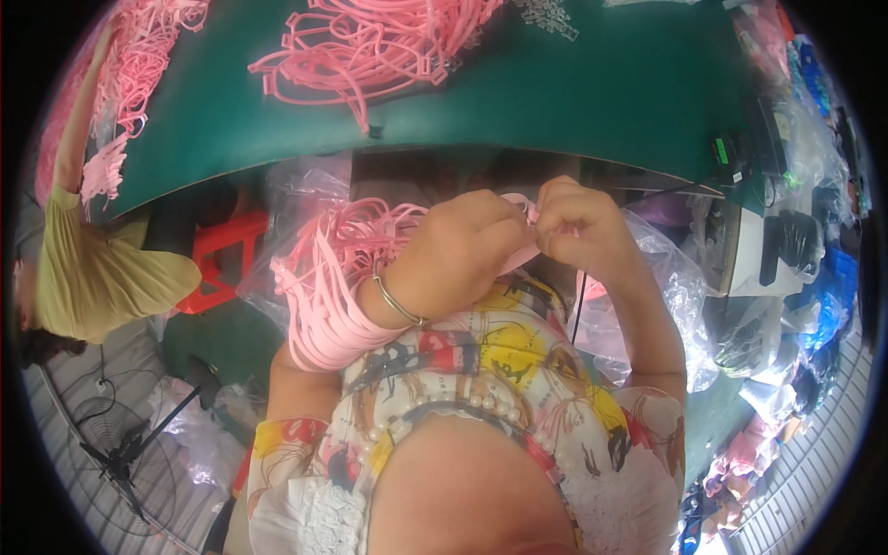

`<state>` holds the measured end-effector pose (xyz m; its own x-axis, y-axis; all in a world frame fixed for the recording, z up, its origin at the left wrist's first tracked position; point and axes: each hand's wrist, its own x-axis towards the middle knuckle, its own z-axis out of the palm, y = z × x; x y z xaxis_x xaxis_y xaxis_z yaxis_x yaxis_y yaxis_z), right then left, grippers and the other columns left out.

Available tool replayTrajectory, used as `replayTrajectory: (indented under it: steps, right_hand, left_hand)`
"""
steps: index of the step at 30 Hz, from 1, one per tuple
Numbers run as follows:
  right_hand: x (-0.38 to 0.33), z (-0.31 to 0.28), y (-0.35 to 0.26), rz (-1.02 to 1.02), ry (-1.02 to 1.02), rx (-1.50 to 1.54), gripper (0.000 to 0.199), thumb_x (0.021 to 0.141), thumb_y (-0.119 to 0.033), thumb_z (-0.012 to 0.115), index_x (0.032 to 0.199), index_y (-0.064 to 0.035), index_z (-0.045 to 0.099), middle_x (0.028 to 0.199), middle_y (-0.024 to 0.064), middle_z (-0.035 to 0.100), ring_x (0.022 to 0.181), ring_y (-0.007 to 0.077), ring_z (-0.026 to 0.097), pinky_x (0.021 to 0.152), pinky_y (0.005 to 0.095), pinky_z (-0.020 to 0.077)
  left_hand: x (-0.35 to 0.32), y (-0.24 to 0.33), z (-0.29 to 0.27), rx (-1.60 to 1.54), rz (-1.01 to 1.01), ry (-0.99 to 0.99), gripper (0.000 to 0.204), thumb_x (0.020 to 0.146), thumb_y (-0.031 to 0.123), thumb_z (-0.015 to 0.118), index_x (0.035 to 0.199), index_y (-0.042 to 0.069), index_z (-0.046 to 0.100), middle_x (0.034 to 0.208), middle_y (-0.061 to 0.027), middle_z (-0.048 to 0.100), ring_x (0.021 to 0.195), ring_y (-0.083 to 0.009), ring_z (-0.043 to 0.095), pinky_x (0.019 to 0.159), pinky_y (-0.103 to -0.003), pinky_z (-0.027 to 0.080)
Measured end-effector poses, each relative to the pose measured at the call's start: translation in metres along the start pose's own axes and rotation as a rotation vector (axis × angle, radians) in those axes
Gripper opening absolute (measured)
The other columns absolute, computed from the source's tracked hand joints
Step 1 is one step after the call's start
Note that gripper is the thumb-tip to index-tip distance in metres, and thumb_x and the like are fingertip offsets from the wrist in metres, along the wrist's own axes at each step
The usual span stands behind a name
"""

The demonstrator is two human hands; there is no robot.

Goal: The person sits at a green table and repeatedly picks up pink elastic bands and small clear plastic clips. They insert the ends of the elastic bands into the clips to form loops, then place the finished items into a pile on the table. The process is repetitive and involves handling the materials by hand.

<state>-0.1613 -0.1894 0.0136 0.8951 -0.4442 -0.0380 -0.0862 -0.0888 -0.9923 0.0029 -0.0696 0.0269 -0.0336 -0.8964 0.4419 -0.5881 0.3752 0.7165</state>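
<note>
Pink, thin, flexible plastic strip point(524, 252) looks light and bendy: your left hand point(462, 250) and right hand point(578, 222) both pinch it closed at its end.

Both my hands raised and pinched together in front of my chest.

My left hand point(462, 245) is curled into a loose fist, knuckles up, fingers bent inward toward the right; a thin metal bangle point(398, 303) circles its wrist and the forearm angles in from lower left. My right hand point(578, 222) sits just beside it, fingertips pinched tight, its forearm dropping steeply toward my right elbow.
</note>
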Motion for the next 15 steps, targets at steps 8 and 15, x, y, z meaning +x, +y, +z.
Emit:
replayTrajectory:
  steps: [8, 15]
  right_hand:
    - [-0.004, 0.001, 0.002, 0.236, -0.026, 0.256, 0.005, 0.07, -0.004, 0.062, 0.068, 0.0002, 0.061, 0.073, 0.0041, 0.053, 0.077, 0.0129, 0.049, 0.07, 0.0293, 0.0381]
    - [-0.001, 0.001, -0.008, 0.241, -0.018, 0.239, 0.005, 0.073, -0.002, 0.061, 0.069, 0.0006, 0.06, 0.075, 0.0033, 0.054, 0.078, 0.0122, 0.05, 0.071, 0.0289, 0.0389]
  left_hand:
    - [-0.013, -0.01, 0.007, -0.437, -0.305, -0.039, 0.011, 0.079, 0.004, 0.063, 0.089, 0.002, 0.063, 0.087, -0.0088, 0.062, 0.079, -0.0208, 0.06, 0.07, -0.032, 0.048]
    - [-0.017, 0.001, 0.005, -0.886, -0.78, -0.096, 0.017, 0.09, 0.014, 0.062, 0.098, 0.0, 0.061, 0.09, -0.0046, 0.061, 0.08, -0.0087, 0.057, 0.07, -0.024, 0.047]
